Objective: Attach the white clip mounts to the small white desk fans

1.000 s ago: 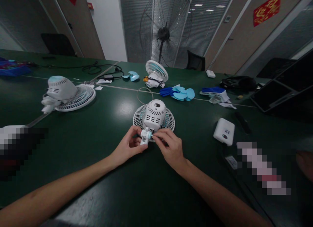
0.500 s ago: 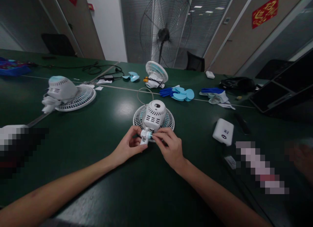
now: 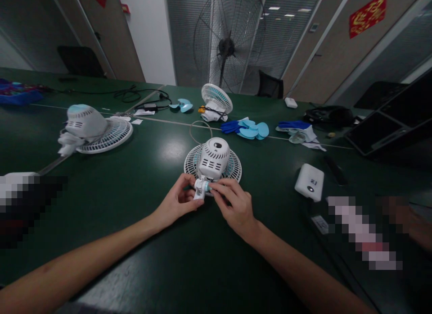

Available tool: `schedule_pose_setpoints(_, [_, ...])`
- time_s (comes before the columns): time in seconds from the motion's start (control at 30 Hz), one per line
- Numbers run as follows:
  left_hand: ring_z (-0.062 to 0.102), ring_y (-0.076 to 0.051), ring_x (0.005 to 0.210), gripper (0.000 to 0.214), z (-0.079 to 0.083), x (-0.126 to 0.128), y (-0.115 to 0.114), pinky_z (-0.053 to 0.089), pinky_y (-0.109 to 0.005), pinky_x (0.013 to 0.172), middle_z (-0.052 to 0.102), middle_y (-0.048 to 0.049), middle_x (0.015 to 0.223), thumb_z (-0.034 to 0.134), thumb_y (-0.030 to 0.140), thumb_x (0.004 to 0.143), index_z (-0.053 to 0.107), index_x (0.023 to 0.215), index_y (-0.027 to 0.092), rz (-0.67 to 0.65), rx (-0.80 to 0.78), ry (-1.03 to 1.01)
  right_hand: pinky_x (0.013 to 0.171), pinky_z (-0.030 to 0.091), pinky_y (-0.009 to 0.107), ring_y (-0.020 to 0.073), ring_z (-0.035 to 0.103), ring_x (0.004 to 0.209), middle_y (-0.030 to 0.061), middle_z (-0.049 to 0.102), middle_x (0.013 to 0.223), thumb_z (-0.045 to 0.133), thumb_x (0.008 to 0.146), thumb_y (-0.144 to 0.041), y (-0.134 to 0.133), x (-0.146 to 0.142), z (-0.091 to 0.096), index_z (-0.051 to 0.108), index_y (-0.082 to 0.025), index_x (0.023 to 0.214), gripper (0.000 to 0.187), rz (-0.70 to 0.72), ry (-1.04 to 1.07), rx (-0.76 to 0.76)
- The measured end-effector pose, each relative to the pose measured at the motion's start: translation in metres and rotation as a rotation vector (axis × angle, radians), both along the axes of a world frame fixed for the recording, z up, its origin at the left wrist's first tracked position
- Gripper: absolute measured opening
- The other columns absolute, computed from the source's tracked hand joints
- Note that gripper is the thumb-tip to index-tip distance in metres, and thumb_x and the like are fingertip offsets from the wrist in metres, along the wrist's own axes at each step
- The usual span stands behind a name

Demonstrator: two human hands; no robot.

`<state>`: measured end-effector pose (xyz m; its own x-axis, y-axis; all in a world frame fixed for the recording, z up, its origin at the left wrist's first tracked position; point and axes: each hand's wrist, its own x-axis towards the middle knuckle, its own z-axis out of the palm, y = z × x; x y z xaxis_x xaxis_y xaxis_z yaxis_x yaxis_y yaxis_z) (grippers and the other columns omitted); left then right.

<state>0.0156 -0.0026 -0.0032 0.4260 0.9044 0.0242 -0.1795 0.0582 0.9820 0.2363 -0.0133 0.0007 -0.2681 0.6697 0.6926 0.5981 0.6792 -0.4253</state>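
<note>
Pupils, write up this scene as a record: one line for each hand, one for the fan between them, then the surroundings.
Left hand: holds the white bracket
Right hand: fingers at the bracket's pale blue knob
Fan: lies grille down on the table
Leftward: second fan, also grille down
Beyond: third fan, gloves, light-blue blades
Rightward: white box

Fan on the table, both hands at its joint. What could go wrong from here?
1. The right hand has only a narrow pinch on the small light-blue knob, so it might slip.
2. The fan lies on its grille, and the left hand holds only the white joint; sideways force there could rock or slide it.
</note>
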Motion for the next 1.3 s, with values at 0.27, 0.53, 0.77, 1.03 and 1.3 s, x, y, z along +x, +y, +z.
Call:
schedule_pose_setpoints(0.27, [0.059,-0.011,0.08,0.048,-0.0009,0.0,-0.0006,0.05,-0.022,0.067,0.058,-0.0008,0.107,0.084,0.023,0.084,0.044,0.11,0.023,-0.016,0.005,0.021,0.071,0.059,0.03,0.0166,0.069,0.087,0.0059,0.069,0.102,0.061,0.103,-0.025,0.0055,-0.0011,0.0008,0.073,-0.02,0.097,0.014,0.001,0.098,-0.124])
schedule_pose_setpoints(0.53, [0.059,-0.01,0.078,0.048,-0.0023,0.0001,-0.0001,0.051,-0.022,0.066,0.056,0.0001,0.107,0.085,0.024,0.083,0.045,0.11,0.023,0.01,0.012,0.021,0.064,0.058,0.025,0.0124,0.069,0.078,0.0069,0.067,0.114,0.063,0.099,-0.017,-0.0005,0.0005,0.001,0.068,-0.022,0.121,0.023,0.046,0.044,-0.076])
schedule_pose_setpoints(0.77, [0.06,-0.01,0.079,0.049,0.0,-0.0003,-0.0014,0.052,-0.022,0.066,0.057,-0.0006,0.108,0.085,0.023,0.084,0.043,0.11,0.023,0.001,-0.003,0.012,0.07,0.06,0.028,0.0159,0.071,0.087,0.007,0.068,0.108,0.064,0.101,-0.023,0.002,0.0004,0.0009,0.072,-0.021,0.113,0.014,0.002,0.042,-0.063])
schedule_pose_setpoints(1.03, [0.06,-0.009,0.079,0.047,-0.0023,-0.0005,-0.001,0.053,-0.022,0.067,0.057,-0.0002,0.108,0.084,0.023,0.084,0.045,0.109,0.023,-0.005,0.006,0.005,0.064,0.058,0.026,0.0131,0.07,0.08,0.0072,0.067,0.112,0.064,0.099,-0.018,0.0007,-0.0001,-0.0002,0.071,-0.021,0.114,0.016,0.023,0.056,-0.043])
schedule_pose_setpoints(1.3, [0.061,-0.01,0.079,0.047,-0.0005,0.0002,-0.0002,0.054,-0.021,0.066,0.056,-0.0001,0.109,0.084,0.022,0.085,0.044,0.11,0.024,-0.001,0.008,-0.006,0.067,0.058,0.025,0.013,0.073,0.082,0.0078,0.069,0.117,0.06,0.103,-0.017,0.0002,0.0021,-0.0039,0.071,-0.024,0.12,0.022,-0.008,-0.034,0.04])
